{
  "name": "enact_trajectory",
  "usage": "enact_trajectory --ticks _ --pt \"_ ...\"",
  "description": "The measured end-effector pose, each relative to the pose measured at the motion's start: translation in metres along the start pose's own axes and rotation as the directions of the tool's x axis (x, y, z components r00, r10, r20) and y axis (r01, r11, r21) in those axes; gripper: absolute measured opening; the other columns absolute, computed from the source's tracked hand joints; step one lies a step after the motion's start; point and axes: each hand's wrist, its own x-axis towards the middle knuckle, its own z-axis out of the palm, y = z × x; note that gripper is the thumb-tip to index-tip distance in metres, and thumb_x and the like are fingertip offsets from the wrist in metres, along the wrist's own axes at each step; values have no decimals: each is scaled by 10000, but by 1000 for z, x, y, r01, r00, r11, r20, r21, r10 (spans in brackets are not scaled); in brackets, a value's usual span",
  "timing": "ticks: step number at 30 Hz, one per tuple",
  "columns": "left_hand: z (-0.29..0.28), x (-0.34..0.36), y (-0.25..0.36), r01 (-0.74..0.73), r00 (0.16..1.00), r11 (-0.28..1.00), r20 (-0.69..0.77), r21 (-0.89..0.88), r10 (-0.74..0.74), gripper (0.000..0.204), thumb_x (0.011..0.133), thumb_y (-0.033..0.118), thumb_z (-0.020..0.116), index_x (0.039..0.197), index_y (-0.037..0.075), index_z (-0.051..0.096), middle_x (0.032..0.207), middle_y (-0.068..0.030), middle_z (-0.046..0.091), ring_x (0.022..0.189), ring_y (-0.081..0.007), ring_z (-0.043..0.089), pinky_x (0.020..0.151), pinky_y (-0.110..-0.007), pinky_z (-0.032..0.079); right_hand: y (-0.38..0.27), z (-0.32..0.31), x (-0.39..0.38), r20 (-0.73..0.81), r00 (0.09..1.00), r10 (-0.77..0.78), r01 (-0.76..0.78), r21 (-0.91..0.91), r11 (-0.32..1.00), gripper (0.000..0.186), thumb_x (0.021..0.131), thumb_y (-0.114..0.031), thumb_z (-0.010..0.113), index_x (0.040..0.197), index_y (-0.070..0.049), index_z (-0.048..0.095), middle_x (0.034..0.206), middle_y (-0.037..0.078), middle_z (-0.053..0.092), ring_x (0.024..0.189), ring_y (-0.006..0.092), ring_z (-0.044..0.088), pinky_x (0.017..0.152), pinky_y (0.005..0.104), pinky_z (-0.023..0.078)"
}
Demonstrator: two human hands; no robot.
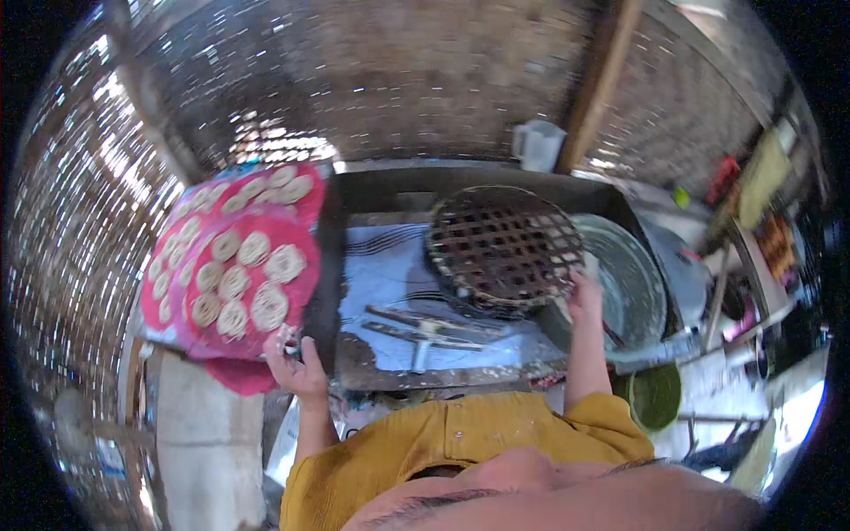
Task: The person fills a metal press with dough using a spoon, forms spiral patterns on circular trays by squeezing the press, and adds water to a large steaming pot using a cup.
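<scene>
A round, dark woven lattice tray (505,243) sits tilted over the middle of the work box, and my right hand (584,299) grips its right rim. My left hand (297,365) is at the near right edge of a pink round sheet (299,311), with thumb and fingers apart and whitish residue on the fingertips. Coiled pale noodle-like nests (234,283) lie in rows on this sheet. Behind it, a second pink sheet (312,205) carries more of them. Below the tray lies a wooden frame-like tool (425,332) with a pale handle, on a white cloth (381,257).
A large grey-green basin (651,292) with a pale wet inside stands right of the tray. A clear pitcher (538,146) is at the back by a wooden post (602,84). A green bucket (657,396) is low at the right. Woven walls (398,80) close in behind.
</scene>
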Motion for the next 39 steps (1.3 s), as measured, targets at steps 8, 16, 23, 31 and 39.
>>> enact_trajectory --ticks 8,16,23,31,39 --pt "97 -90 73 64 884 984 467 -164 20 278 716 7 600 986 -10 539 868 -88 553 764 -153 523 673 -262 424 -74 -116 -70 -30 979 -202 205 154 967 319 756 18 495 1074 13 481 913 91 586 804 180 578 696 293 475" --pt "189 -171 101 749 511 647 747 -144 -425 377 757 128 618 1098 26 496 972 -77 535 818 -177 523 707 -290 447 -79 -254 -99 -145 972 -185 202 108 973 350 763 28 477 1111 13 450 904 86 593 768 172 585 584 271 471" --pt "239 -135 88 906 241 -147 771 -396 -590 598 801 357 533 1269 75 289 1216 -122 358 1034 -317 403 865 -513 384 -55 -227 -97 -29 999 -32 33 31 999 335 787 -8 516 1117 -22 460 933 59 577 843 147 561 616 269 466" --pt "243 -108 60 886 353 13 654 -464 -669 525 772 364 574 1205 134 386 1151 -80 459 1074 -308 404 926 -490 283 -55 -203 -91 143 989 -31 93 -445 891 674 793 -146 585 1306 36 188 731 89 592 617 128 581 449 258 465" --pt "234 -196 52 975 221 185 547 -121 -807 573 749 271 636 1232 134 361 1062 -34 509 907 -159 515 590 -255 401 -107 -239 -71 348 930 -118 365 -844 393 652 748 -256 624 1275 -28 318 536 83 548 468 136 533 475 290 436"
